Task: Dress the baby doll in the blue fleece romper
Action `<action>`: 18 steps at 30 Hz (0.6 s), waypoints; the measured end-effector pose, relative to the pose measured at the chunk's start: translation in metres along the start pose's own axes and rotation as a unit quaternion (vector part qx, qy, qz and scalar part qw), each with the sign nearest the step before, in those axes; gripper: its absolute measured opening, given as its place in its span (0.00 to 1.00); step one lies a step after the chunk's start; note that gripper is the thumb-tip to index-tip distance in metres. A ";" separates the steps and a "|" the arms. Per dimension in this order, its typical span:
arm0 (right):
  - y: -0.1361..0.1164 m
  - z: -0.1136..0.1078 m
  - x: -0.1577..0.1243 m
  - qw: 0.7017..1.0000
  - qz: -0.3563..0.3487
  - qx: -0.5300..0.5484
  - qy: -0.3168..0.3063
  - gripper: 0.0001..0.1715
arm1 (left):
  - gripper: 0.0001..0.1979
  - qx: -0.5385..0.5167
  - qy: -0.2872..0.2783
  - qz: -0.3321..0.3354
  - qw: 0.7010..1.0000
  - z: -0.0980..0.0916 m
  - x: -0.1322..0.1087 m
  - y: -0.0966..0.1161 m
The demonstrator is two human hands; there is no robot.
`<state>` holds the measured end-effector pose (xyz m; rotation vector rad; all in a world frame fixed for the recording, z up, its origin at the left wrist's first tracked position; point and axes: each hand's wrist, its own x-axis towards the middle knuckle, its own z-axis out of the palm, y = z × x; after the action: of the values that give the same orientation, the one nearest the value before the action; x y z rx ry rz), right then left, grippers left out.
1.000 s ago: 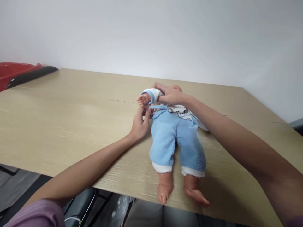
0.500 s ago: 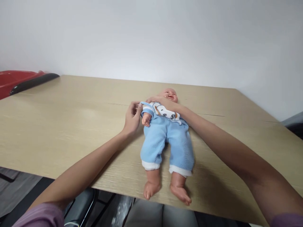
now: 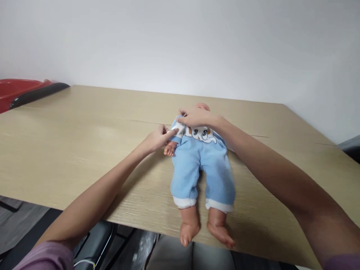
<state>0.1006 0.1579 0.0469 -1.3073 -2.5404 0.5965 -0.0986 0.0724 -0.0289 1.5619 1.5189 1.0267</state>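
Note:
A baby doll lies on its back on the table, feet toward me, in a fleecy blue-and-white outfit with an animal face on the chest. My left hand pinches the doll's sleeve near the cuff, thumb on top. Out of that cuff pokes the doll's small hand. Across the upper chest reaches my right hand, its fingers closed on the outfit at the shoulder of the same sleeve. It covers most of the doll's head.
The wooden table runs back to a pale wall. A red object with a black edge stands at the far left. Below the near edge is a dark chair. Another dark object shows at the right.
My left hand has shifted down onto the sleeve near the cuff. My right hand has moved up to the shoulder, hiding the doll's face. The doll's legs have shifted slightly right and nearer.

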 end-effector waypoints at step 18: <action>-0.024 0.006 0.024 0.962 0.160 -0.217 0.028 0.20 | 0.19 0.337 -0.008 0.232 0.912 -0.014 -0.030 0.031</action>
<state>0.0667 0.1635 0.0523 -1.8711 -2.5171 0.0391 -0.0973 0.0402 0.0033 2.4985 1.6227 0.7462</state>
